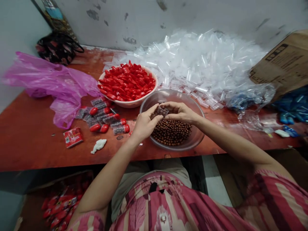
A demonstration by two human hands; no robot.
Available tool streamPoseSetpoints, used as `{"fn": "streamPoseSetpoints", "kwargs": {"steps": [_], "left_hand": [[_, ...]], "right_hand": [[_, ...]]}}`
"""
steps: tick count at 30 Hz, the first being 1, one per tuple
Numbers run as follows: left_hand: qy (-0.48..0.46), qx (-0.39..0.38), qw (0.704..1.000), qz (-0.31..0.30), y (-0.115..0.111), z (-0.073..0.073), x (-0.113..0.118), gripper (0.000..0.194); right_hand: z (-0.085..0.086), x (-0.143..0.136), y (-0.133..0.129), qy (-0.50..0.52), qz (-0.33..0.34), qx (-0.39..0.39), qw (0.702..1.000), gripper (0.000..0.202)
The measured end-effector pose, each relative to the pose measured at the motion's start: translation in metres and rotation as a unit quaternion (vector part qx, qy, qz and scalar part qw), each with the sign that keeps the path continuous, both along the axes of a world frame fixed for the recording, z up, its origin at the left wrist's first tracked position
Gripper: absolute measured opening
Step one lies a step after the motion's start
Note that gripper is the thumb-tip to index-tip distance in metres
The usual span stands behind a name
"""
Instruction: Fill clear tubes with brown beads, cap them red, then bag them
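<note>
Over a clear bowl (199,140) of brown beads (172,133), my two hands meet around a small clear container (162,111) with dark beads inside. My left hand (147,122) pinches its left side between thumb and fingers. On the other side, the fingers of my right hand (179,112) are curled round the container's right end. Behind and to the left, a white bowl (131,104) is heaped with red caps (127,81). Several filled containers with red caps (103,117) lie on the red table (38,141), left of the clear bowl.
A big pile of clear empty tubes (192,61) lies against the wall. Pink plastic (62,83), a red packet (73,137) and a crumpled white scrap (98,146) lie on the left. At right are a cardboard box (284,62) and blue items (295,104). Below left stands a box of red items (64,203).
</note>
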State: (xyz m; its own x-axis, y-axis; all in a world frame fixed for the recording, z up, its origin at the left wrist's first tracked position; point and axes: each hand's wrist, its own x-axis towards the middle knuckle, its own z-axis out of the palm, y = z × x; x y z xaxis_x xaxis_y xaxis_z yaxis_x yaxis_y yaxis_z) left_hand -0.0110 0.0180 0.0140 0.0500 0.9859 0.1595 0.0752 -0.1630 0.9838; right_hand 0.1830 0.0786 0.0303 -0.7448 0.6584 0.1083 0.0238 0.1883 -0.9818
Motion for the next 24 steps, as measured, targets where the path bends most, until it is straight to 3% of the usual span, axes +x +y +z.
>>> {"fn": "streamPoseSetpoints", "kwargs": {"steps": [5, 10, 17, 19, 21, 22, 24], "left_hand": [[-0.018, -0.005, 0.999, -0.030, 0.006, -0.002, 0.007, 0.041], [-0.085, -0.029, 0.994, -0.059, 0.007, -0.002, 0.008, 0.040], [-0.094, -0.012, 0.995, -0.036, 0.004, -0.007, 0.006, 0.036], [-0.103, 0.000, 0.994, -0.023, 0.002, -0.008, 0.008, 0.034], [-0.123, 0.001, 0.992, -0.012, 0.000, -0.008, 0.010, 0.032], [-0.134, -0.001, 0.991, -0.011, 0.000, -0.007, 0.010, 0.031], [-0.154, -0.002, 0.988, -0.017, -0.002, -0.006, 0.012, 0.028]], "right_hand": [[0.006, 0.010, -0.004, -0.028, -0.029, 0.093, 0.995, 0.052], [0.014, 0.014, -0.006, -0.071, -0.052, 0.188, 0.978, 0.037], [0.024, 0.010, -0.004, -0.102, -0.057, 0.264, 0.957, 0.030], [0.035, 0.010, 0.003, -0.125, -0.012, 0.233, 0.964, 0.032], [0.047, 0.007, 0.017, -0.146, 0.037, 0.147, 0.978, 0.042], [0.052, 0.004, 0.027, -0.151, 0.040, 0.108, 0.982, 0.047], [0.058, -0.007, 0.050, -0.154, -0.013, 0.085, 0.984, 0.049]]}}
